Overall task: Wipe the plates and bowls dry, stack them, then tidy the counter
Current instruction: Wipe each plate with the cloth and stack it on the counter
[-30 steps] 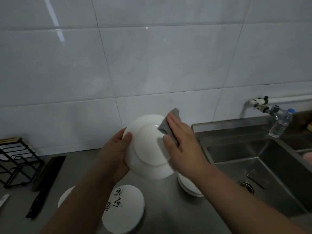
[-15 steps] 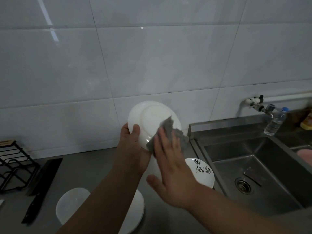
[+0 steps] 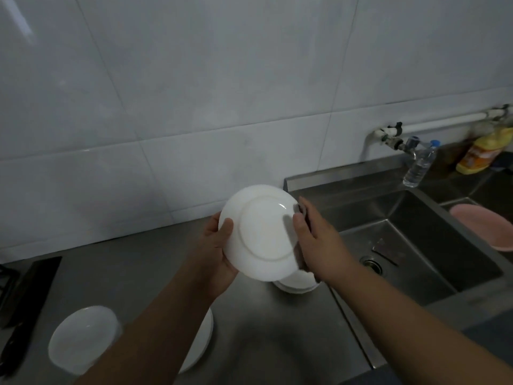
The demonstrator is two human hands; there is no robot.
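Left hand [image 3: 219, 251] grips white plate [image 3: 261, 232] by left rim, underside toward me, tilted above counter [image 3: 138, 273] beside sink [image 3: 430, 218]. Right hand [image 3: 313, 240] pinches grey cloth [image 3: 301, 209] over right rim, plate just left of it. Half second ago I saw cloth flat across plate's lower face; now at edge.

Four white dishes show: one raised plate [image 3: 258, 232], one dish [image 3: 298, 283] on the tabletop [image 3: 138, 273] beneath it, one bowl [image 3: 83, 339] at lower left, and one half-hidden plate [image 3: 205, 336] under a forearm; whether more are stacked there cannot be told. One grey cloth [image 3: 303, 212]. One black knife [image 3: 33, 290]. Two bottles: one clear bottle [image 3: 419, 168], one yellow bottle [image 3: 483, 154]. One tap [image 3: 410, 145], one steel sink [image 3: 416, 240], one pink basin [image 3: 485, 232]. Two hands: left hand [image 3: 219, 254], right hand [image 3: 319, 245].
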